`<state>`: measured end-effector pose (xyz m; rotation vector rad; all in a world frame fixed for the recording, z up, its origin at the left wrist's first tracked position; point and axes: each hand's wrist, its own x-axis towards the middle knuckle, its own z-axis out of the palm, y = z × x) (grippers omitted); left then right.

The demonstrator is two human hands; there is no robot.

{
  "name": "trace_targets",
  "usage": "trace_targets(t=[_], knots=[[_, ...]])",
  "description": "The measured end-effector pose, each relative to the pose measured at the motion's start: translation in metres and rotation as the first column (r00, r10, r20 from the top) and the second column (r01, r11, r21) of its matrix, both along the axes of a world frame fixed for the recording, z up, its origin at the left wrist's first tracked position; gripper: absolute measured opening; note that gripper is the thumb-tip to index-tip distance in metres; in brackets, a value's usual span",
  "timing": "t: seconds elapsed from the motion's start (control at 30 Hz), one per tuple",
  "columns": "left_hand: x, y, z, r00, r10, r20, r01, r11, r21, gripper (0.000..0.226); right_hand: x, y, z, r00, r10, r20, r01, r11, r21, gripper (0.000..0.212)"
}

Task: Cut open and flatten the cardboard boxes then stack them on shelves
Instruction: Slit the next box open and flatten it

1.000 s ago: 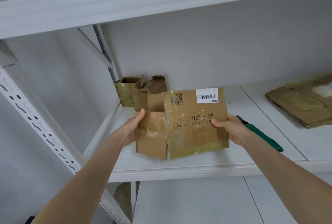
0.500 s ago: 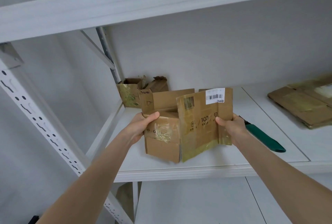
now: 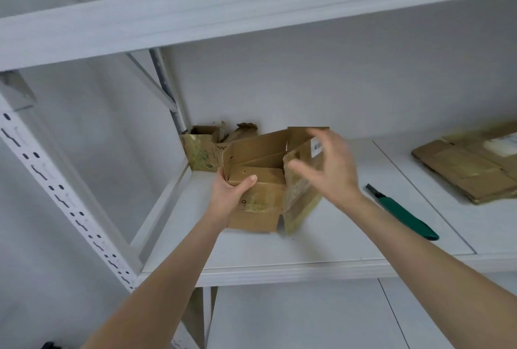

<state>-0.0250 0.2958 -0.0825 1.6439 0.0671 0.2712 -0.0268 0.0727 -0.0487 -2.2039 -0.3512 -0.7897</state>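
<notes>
A brown cardboard box (image 3: 263,181) with glossy tape, opened out at the top, stands on the white shelf (image 3: 321,248). My left hand (image 3: 232,189) grips its left wall, thumb over the front panel. My right hand (image 3: 327,169), blurred, hovers in front of the box's right panel with fingers spread and loosely bent, holding nothing. A green-handled cutter (image 3: 402,213) lies on the shelf to the right of my right forearm. Flattened cardboard (image 3: 470,169) is piled at the far right of the shelf.
Another small open box (image 3: 202,148) and a crumpled piece of cardboard (image 3: 244,130) sit in the shelf's back left corner. An upper shelf beam (image 3: 251,10) runs overhead. A perforated upright (image 3: 64,200) slants down at the left.
The box's labelled right panel has swung away, opening the box up. My right hand has let go of that panel and lifted off it. My left hand keeps its hold.
</notes>
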Motion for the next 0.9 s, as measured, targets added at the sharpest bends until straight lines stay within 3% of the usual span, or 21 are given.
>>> trace_targets(t=[0.07,0.13,0.2,0.27,0.37,0.47,0.53,0.63,0.7,0.8,0.9], knots=[[0.0,-0.008,0.0,1.0,-0.008,0.014,0.008,1.0,-0.021,0.054,-0.003,0.011,0.004,0.992,0.085,-0.09,-0.116,0.892,-0.437,0.08],[0.001,-0.014,0.0,1.0,-0.024,-0.013,0.024,0.999,-0.038,0.048,-0.002,0.011,0.001,0.993,0.005,-0.115,-0.069,0.823,-0.564,0.064],[0.004,-0.014,0.0,0.998,0.03,-0.061,-0.033,0.998,-0.06,0.03,-0.005,0.009,0.001,0.998,-0.013,-0.066,-0.025,0.838,-0.545,0.04],[0.007,-0.012,0.0,0.987,0.132,-0.091,-0.137,0.989,-0.05,0.033,-0.009,0.011,0.006,0.995,-0.022,-0.093,-0.039,0.797,-0.602,0.029],[0.004,-0.019,-0.003,0.979,0.195,-0.062,-0.198,0.98,-0.038,0.038,-0.009,0.012,0.016,0.969,-0.11,-0.222,-0.043,0.808,-0.587,0.036],[0.0,-0.027,-0.002,0.972,0.231,-0.046,-0.233,0.971,-0.057,0.036,-0.008,0.012,0.019,0.933,-0.154,-0.326,-0.062,0.822,-0.566,0.028],[-0.001,-0.033,-0.001,0.974,0.227,-0.004,-0.227,0.973,-0.05,0.029,-0.006,0.016,0.021,0.884,-0.202,-0.422,-0.108,0.79,-0.604,0.047],[-0.003,-0.044,0.003,0.99,0.094,0.103,-0.101,0.993,0.068,0.026,-0.005,0.028,0.022,0.815,-0.273,-0.51,-0.206,0.687,-0.697,0.067],[-0.003,-0.048,0.005,0.992,-0.012,0.129,0.001,0.997,0.083,0.027,-0.007,0.033,0.019,0.804,-0.291,-0.518,-0.216,0.67,-0.711,0.066],[-0.002,-0.035,0.01,0.998,-0.051,-0.03,0.051,0.999,-0.012,0.024,-0.01,0.034,0.017,0.868,-0.245,-0.433,-0.111,0.753,-0.648,0.061],[-0.003,-0.012,0.006,0.946,-0.292,-0.141,0.293,0.956,-0.017,0.032,-0.01,0.031,0.016,0.939,-0.129,-0.319,-0.053,0.862,-0.504,0.037]])
